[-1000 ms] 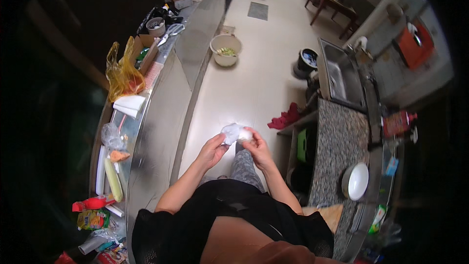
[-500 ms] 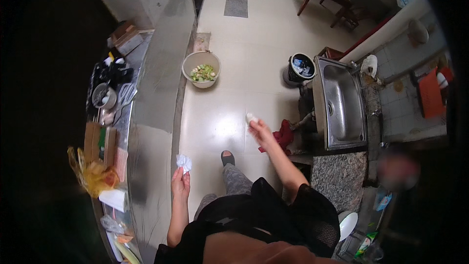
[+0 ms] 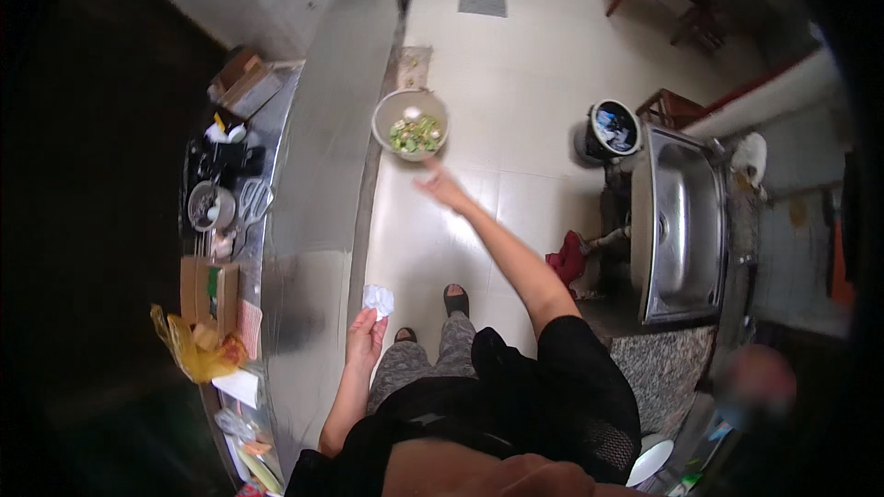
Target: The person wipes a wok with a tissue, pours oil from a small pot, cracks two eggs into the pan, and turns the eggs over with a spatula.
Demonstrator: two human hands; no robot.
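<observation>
My left hand [image 3: 366, 335] pinches a crumpled white tissue [image 3: 378, 300] between thumb and fingers, beside the steel-topped counter. My right arm reaches forward, and my right hand [image 3: 442, 186] is open and slightly blurred, with nothing in it. Just beyond its fingertips stands a pale plastic basin [image 3: 381, 133] on the floor. Green and white vegetable scraps [image 3: 414, 135] lie in the basin. A small white lump [image 3: 412, 114] shows over the scraps at its far side; whether it rests there or is still falling, I cannot tell.
A black-lined bin [image 3: 615, 129] stands right of the basin, by the steel sink [image 3: 683, 221]. Red cloth [image 3: 568, 258] hangs under the sink. On the left counter are a grey pot [image 3: 211, 206], a slotted spatula [image 3: 251, 202], a cardboard box [image 3: 210, 290] and a yellow plastic bag [image 3: 195, 350].
My right hand has swung forward and left toward the basin and let go of a white lump, which now shows over the scraps. The left hand keeps the tissue. The view has shifted.
</observation>
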